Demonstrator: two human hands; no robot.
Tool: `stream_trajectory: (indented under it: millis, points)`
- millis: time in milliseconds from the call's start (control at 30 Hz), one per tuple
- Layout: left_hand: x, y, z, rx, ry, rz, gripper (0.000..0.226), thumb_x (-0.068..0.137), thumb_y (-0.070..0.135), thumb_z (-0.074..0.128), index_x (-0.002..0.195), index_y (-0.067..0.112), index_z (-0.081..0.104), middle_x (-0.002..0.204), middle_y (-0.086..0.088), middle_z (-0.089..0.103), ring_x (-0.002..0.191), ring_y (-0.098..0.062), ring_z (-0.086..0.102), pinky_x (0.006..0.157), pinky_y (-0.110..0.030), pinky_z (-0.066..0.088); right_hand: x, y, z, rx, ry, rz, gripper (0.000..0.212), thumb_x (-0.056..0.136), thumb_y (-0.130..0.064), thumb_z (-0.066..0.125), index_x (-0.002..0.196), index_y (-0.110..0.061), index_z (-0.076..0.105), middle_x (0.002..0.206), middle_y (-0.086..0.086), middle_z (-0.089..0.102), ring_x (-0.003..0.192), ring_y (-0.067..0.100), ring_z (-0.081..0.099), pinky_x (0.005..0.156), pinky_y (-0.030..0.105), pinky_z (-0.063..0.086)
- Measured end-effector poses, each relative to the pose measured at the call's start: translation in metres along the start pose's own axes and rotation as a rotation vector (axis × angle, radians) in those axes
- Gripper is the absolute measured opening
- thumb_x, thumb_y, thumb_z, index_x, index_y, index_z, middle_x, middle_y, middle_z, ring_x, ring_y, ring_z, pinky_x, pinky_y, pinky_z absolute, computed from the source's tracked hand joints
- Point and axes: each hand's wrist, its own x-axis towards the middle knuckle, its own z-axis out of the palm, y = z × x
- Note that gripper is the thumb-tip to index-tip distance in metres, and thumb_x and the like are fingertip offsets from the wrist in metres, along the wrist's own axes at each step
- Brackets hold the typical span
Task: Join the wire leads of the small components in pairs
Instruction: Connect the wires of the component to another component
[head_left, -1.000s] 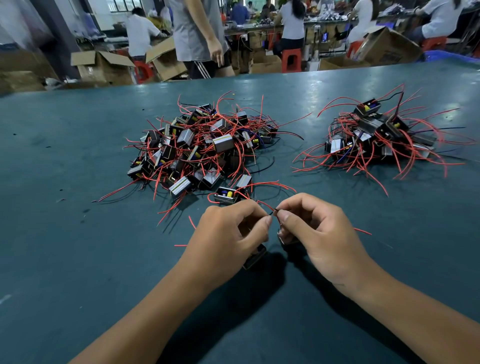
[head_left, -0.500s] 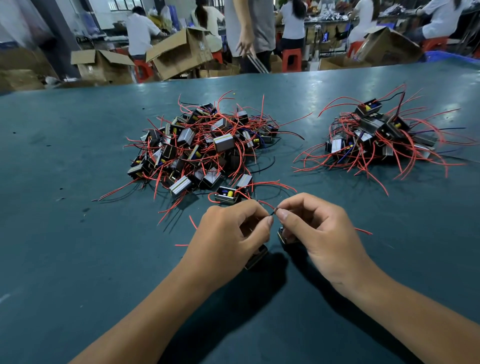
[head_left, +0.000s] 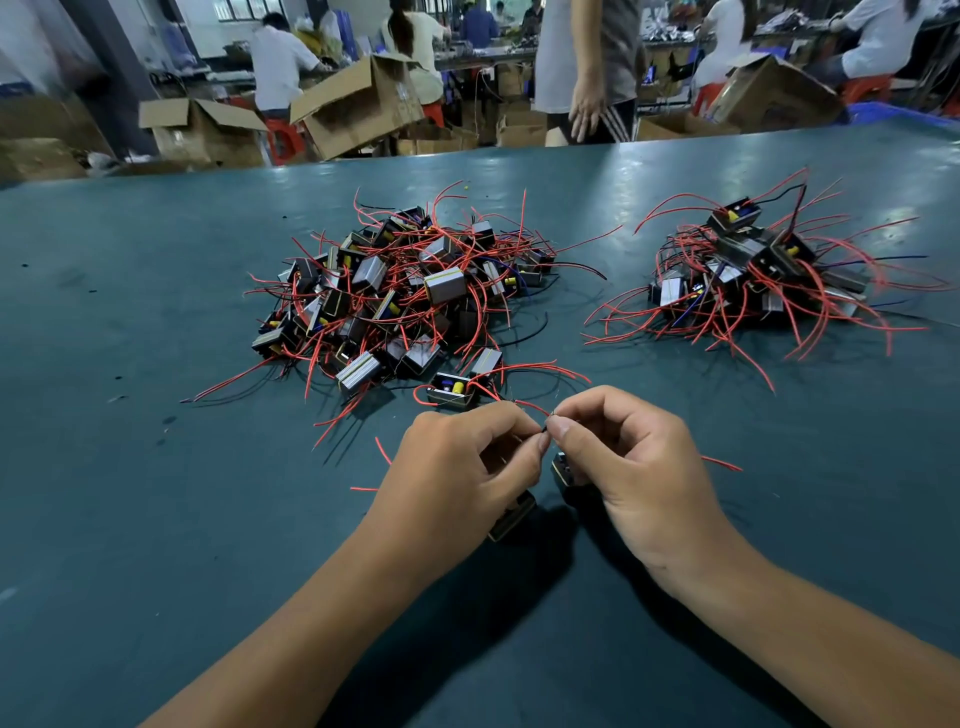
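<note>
Beyond the far edge of the dark green matte table: a busy workshop with open brown cardboard boxes, red plastic stools and several people, one standing person in a grey shirt close against that edge. Toward the middle of the table, a large loose heap of small black-and-silver boxy components with red and black wire leads. Nearer the right edge, well apart from it, a smaller heap of the same components with red leads splayed outward. At the near fringe of the large heap, one separate component with a yellow part showing. Close to the near edge, both hands raised just above the table and almost touching at the fingertips. Left hand pinched thumb to forefinger on a thin wire end, other fingers curled, with a small dark component half hidden beneath the palm. Right hand likewise pinched on the meeting wire end, with a second dark component tucked under its thumb. A thin red lead arched from the pinch back toward the heap; another red lead lay on the table beside the right hand.
</note>
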Motion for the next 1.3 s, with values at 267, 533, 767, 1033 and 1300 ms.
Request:
stream_trajectory:
  millis: [267, 533, 767, 1033, 1300]
  points:
    - [0.001, 0.0, 0.002, 0.01, 0.002, 0.02, 0.009, 0.092, 0.03, 0.065, 0.085, 0.025, 0.069, 0.066, 0.008, 0.069, 0.055, -0.013, 0.064, 0.053, -0.035, 0.053, 0.002, 0.0, 0.0, -0.016, 0.008, -0.014, 0.017, 0.091, 0.0, 0.064, 0.077, -0.011, 0.065, 0.058, -0.011, 0.058, 0.053, 0.007, 0.047, 0.052, 0.019, 0.04]
    - [0.001, 0.001, 0.001, 0.012, 0.012, 0.035, 0.009, 0.092, 0.03, 0.066, 0.087, 0.024, 0.071, 0.064, 0.004, 0.067, 0.053, -0.016, 0.062, 0.052, -0.035, 0.052, 0.002, 0.002, -0.002, -0.019, -0.013, -0.026, 0.015, 0.091, 0.0, 0.063, 0.079, -0.008, 0.065, 0.059, -0.009, 0.058, 0.054, 0.008, 0.045, 0.051, 0.018, 0.038]
    - [0.002, 0.012, -0.008, 0.03, 0.109, 0.061, 0.009, 0.091, 0.032, 0.065, 0.094, 0.025, 0.071, 0.068, 0.014, 0.064, 0.045, -0.014, 0.056, 0.047, -0.022, 0.044, 0.001, 0.002, -0.002, -0.053, -0.038, -0.051, 0.009, 0.087, -0.013, 0.067, 0.079, -0.013, 0.064, 0.062, -0.005, 0.054, 0.057, 0.01, 0.042, 0.053, 0.021, 0.035]
    - [0.006, 0.023, -0.016, 0.069, 0.02, 0.045, 0.015, 0.091, 0.031, 0.065, 0.081, 0.021, 0.068, 0.062, 0.011, 0.056, 0.056, -0.005, 0.046, 0.055, -0.018, 0.033, -0.002, -0.001, -0.005, -0.222, -0.105, -0.136, 0.004, 0.086, -0.023, 0.062, 0.082, -0.024, 0.063, 0.053, -0.009, 0.036, 0.05, 0.01, 0.031, 0.048, 0.025, 0.029]
    - [0.01, 0.03, -0.017, -0.313, -0.103, -0.371, 0.032, 0.092, 0.012, 0.062, 0.06, 0.016, 0.061, 0.048, 0.011, 0.035, 0.042, -0.006, 0.025, 0.04, -0.018, 0.021, -0.004, -0.006, -0.008, -0.506, -0.114, -0.379, 0.006, 0.085, -0.01, 0.065, 0.081, -0.014, 0.065, 0.059, -0.006, 0.046, 0.055, 0.009, 0.041, 0.054, 0.014, 0.034]
